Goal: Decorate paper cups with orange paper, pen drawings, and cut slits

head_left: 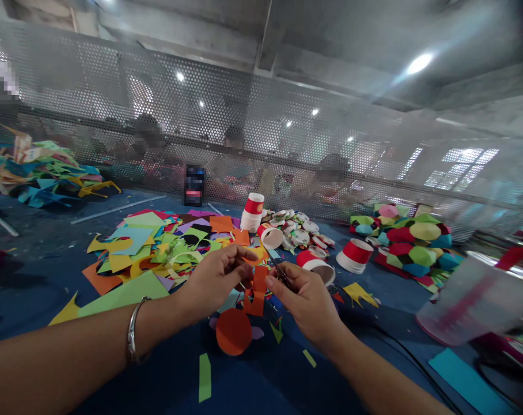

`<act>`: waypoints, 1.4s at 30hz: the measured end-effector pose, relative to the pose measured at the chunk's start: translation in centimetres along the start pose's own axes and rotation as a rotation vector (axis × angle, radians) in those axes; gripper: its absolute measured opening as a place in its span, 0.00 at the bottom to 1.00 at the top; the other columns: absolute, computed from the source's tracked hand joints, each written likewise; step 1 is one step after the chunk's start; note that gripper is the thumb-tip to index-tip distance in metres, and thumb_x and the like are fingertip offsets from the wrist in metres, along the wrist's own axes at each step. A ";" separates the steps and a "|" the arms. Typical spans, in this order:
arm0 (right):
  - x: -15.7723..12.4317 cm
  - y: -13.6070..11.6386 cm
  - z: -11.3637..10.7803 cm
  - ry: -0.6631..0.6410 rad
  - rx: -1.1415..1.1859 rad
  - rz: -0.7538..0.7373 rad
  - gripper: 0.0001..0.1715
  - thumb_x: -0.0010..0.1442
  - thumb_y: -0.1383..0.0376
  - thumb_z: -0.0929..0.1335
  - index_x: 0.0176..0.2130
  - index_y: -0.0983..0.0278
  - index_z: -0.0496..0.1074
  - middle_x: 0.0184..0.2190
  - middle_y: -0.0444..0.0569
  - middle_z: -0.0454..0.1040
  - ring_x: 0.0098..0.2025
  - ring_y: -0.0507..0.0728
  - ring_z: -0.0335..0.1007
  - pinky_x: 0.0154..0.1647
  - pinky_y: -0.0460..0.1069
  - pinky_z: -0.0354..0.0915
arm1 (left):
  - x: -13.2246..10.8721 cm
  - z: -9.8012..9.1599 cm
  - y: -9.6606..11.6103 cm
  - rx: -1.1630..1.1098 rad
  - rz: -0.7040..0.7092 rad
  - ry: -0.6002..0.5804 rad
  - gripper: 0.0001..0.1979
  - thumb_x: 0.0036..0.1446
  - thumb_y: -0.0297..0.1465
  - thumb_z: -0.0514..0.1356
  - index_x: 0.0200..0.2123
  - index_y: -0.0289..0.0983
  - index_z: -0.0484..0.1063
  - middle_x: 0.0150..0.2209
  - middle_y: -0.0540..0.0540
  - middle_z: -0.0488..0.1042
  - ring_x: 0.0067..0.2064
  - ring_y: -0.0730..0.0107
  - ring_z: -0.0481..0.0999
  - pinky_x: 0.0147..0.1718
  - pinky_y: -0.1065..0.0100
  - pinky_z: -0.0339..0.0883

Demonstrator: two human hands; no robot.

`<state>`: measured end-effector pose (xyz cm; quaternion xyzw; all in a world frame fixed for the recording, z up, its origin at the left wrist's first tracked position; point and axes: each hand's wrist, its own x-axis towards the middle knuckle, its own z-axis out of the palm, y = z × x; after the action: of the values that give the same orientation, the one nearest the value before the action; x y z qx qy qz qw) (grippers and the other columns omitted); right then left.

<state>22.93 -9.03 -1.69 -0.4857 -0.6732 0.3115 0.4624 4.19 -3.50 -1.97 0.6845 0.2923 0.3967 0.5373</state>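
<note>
My left hand (216, 276), with a silver bangle (133, 331) on the wrist, is closed in a pinch at the left edge of an orange paper piece (258, 282). In my right hand (309, 300) are dark-handled scissors (282, 274), their blades beside the orange paper and partly hidden. Below the hands lies a round orange paper disc (234, 331) with small purple pieces showing at its sides. Cut paper scraps in many colours, such as a green sheet (127, 297), are heaped left of my left hand.
Red-and-white paper cups (253, 212) stand or lie beyond my hands, beside a pile of round pieces (300, 227). Colourful paper shapes (410, 236) and a translucent cup (473, 300) are at right. A phone (194, 185) leans against the perforated screen (244, 109). A cable (408, 351) crosses the table.
</note>
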 end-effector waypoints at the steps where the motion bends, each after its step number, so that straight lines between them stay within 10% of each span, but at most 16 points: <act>1: 0.0 0.1 0.0 0.006 0.011 0.004 0.13 0.62 0.57 0.68 0.32 0.64 0.68 0.25 0.40 0.61 0.28 0.51 0.54 0.28 0.47 0.53 | 0.1 -0.2 -0.1 0.014 0.001 0.027 0.11 0.61 0.33 0.56 0.45 0.37 0.66 0.29 0.51 0.71 0.30 0.72 0.72 0.30 0.69 0.66; 8: 0.0 0.2 0.0 0.001 0.051 0.024 0.13 0.61 0.56 0.68 0.32 0.64 0.68 0.25 0.40 0.60 0.26 0.50 0.52 0.26 0.47 0.52 | 0.1 -0.6 -0.4 0.031 -0.066 0.047 0.09 0.60 0.36 0.56 0.41 0.40 0.63 0.20 0.58 0.58 0.19 0.79 0.54 0.19 0.73 0.47; 16: 0.1 -0.2 -0.1 0.001 0.006 -0.002 0.13 0.62 0.57 0.68 0.32 0.64 0.68 0.26 0.41 0.64 0.28 0.52 0.57 0.29 0.47 0.56 | -0.4 0.5 0.4 -0.150 -0.124 -0.087 0.14 0.60 0.42 0.58 0.33 0.36 0.70 0.29 0.48 0.73 0.31 0.72 0.73 0.34 0.67 0.66; 42: 0.0 -0.2 0.3 -0.032 0.008 0.004 0.13 0.62 0.57 0.67 0.31 0.64 0.68 0.25 0.41 0.61 0.27 0.51 0.54 0.28 0.47 0.55 | -0.9 0.7 1.5 -0.230 -0.131 -0.036 0.09 0.46 0.30 0.69 0.32 0.35 0.74 0.29 0.50 0.74 0.31 0.74 0.71 0.34 0.69 0.64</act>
<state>22.57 -9.12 -1.60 -0.4801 -0.6783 0.3228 0.4530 4.32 -4.98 -0.78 0.6047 0.2791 0.3793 0.6423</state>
